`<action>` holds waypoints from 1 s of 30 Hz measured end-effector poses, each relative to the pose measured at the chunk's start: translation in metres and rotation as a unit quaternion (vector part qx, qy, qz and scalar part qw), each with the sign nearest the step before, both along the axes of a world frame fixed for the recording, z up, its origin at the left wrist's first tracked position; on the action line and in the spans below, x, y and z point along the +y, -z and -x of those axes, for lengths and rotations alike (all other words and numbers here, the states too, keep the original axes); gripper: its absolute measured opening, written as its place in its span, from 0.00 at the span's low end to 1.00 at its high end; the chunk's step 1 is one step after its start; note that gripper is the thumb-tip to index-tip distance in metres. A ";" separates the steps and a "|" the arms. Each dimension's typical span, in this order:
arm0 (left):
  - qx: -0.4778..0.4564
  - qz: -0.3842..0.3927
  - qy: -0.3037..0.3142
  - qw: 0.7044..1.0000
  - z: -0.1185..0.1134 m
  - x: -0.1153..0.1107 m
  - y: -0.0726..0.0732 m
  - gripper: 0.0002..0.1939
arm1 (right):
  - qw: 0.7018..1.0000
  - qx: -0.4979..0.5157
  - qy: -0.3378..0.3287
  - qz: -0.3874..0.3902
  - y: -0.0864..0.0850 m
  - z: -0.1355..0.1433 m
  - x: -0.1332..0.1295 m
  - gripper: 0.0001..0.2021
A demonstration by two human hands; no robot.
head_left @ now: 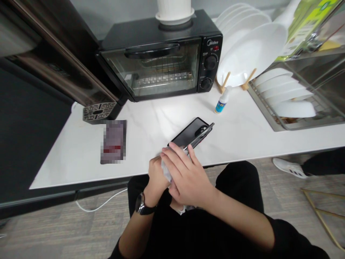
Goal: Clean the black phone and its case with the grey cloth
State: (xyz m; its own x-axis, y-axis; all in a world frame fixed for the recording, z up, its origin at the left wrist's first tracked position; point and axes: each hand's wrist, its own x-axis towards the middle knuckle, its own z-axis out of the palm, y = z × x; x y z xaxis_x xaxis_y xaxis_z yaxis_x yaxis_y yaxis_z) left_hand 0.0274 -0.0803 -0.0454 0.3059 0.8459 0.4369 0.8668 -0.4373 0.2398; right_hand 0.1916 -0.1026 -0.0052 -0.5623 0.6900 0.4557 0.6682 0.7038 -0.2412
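Counter: a white stone-look worktop [151, 122] with faint grey veining, its front edge running above a dark base.
Floor: grey wood-grain planks, with a white cable [102, 204] trailing across them under the counter.
Back of counter: a black toaster oven [161, 57] with a glass door and wire rack inside; a white pot [174, 10] stands on its top.
Left side: a dark appliance with a perforated drip tray [98, 111]; just in front of it lies a flat dark card [113, 141], its face blurred out.
Right side: white plates [250, 46] upright in a wooden rack, and more plates in a steel sink drainer [285, 97].
Small bottle: a white bottle with a blue label [222, 100] stands near the plate rack, well apart from the hands.
Phone: a black phone [192, 133], tilted up over the counter's front edge, near end buried in the hands.
Left hand [157, 178]: closed around the phone's lower end, a wristwatch [141, 205] on the wrist.
Right hand [185, 176]: fingers curled over a white cloth [166, 171], pressing it against the phone.
Writing: "Midea" on the oven's control panel; the bottle's label is too small to read.
Other person: a white shoe [289, 167] and dark trouser leg at the right.
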 end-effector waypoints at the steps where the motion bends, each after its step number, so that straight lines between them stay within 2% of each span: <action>1: 0.002 -0.001 0.000 1.000 0.001 0.000 0.001 0.14 | 1.000 0.000 0.000 0.000 -0.002 -0.001 0.000 0.35; 4: 0.004 -0.003 0.007 1.000 0.000 0.001 0.001 0.12 | 1.000 0.003 0.015 -0.014 -0.004 -0.009 0.007 0.32; 8: -0.004 -0.006 0.013 1.000 -0.005 0.003 -0.005 0.14 | 0.998 0.011 0.037 -0.053 0.000 -0.012 0.020 0.34; 10: -0.006 -0.004 0.015 1.000 -0.008 0.002 -0.008 0.13 | 0.995 0.034 0.064 -0.064 0.003 -0.015 0.031 0.29; 14: -0.036 0.010 0.011 0.999 -0.014 0.000 -0.017 0.11 | 0.981 0.086 0.168 -0.056 0.005 -0.041 0.066 0.19; 17: -0.052 0.020 0.021 0.998 -0.017 0.000 -0.022 0.12 | 0.960 0.117 0.252 -0.034 0.001 -0.060 0.085 0.17; 19: -0.046 0.013 0.024 0.999 -0.017 0.001 -0.023 0.12 | 0.964 0.122 0.233 -0.034 -0.003 -0.055 0.083 0.16; 21: -0.034 -0.019 0.025 0.999 -0.015 0.003 -0.021 0.10 | 0.984 0.112 0.133 -0.047 -0.005 -0.037 0.069 0.15; 23: -0.026 -0.053 0.028 0.998 -0.014 0.005 -0.017 0.17 | 0.993 0.087 0.024 -0.075 -0.005 -0.013 0.053 0.15; 25: -0.022 -0.068 0.032 0.997 -0.012 0.005 -0.014 0.22 | 0.992 0.064 -0.021 -0.105 -0.003 0.003 0.043 0.15; 27: -0.021 -0.062 0.034 0.997 -0.012 0.004 -0.014 0.21 | 0.991 0.065 -0.001 -0.118 -0.001 0.000 0.046 0.15; 30: -0.040 -0.014 0.033 0.999 -0.014 0.000 -0.019 0.11 | 0.986 0.105 0.094 -0.091 0.002 -0.033 0.072 0.18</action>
State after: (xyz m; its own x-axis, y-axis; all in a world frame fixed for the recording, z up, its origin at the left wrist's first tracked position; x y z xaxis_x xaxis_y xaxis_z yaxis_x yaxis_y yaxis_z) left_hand 0.0411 -0.0799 -0.0259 0.3234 0.8122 0.4856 0.8142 -0.5003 0.2945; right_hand 0.2245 -0.0308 -0.0068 -0.3127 0.6691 0.6742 0.7397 0.6168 -0.2690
